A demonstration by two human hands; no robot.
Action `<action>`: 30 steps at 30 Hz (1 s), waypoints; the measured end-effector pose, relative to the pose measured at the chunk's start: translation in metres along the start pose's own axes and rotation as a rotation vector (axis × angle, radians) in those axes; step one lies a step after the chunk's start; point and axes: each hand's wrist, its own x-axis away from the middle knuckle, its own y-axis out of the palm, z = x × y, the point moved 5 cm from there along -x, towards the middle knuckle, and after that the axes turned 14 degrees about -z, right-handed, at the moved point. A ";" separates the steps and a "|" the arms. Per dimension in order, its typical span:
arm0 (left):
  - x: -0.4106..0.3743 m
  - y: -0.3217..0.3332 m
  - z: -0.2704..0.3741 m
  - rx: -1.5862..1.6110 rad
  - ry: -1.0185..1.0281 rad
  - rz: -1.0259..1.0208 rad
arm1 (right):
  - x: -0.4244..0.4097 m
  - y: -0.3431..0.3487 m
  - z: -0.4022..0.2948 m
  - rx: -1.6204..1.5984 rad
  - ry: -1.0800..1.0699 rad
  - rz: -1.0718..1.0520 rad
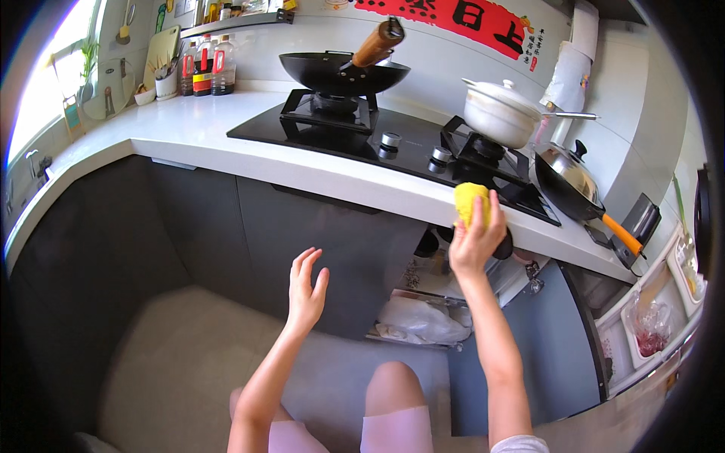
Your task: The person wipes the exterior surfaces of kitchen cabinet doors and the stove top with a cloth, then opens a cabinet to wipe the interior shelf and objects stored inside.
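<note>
My right hand (476,242) grips a bunched yellow cloth (471,201) at the front edge of the white countertop (368,189), just before the gas hob (410,139). Whether the cloth touches the edge I cannot tell. Below that hand a cabinet stands open, its dark door (549,345) swung out to the right. Inside it are shelves, with a white plastic bag (425,320) on the lower one. My left hand (306,291) hangs in the air before the dark cabinet fronts (317,238), fingers apart and holding nothing.
A black wok (323,73) sits on the left burner, its wooden handle pointing up. A white lidded pot (501,110) stands on the right burner. Beside the hob is a lidded frying pan (566,184) with an orange handle. Sauce bottles (204,68) stand at the back left.
</note>
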 end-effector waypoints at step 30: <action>-0.035 -0.048 0.001 -0.382 0.344 0.295 | -0.025 -0.029 -0.038 -0.097 -0.342 -0.177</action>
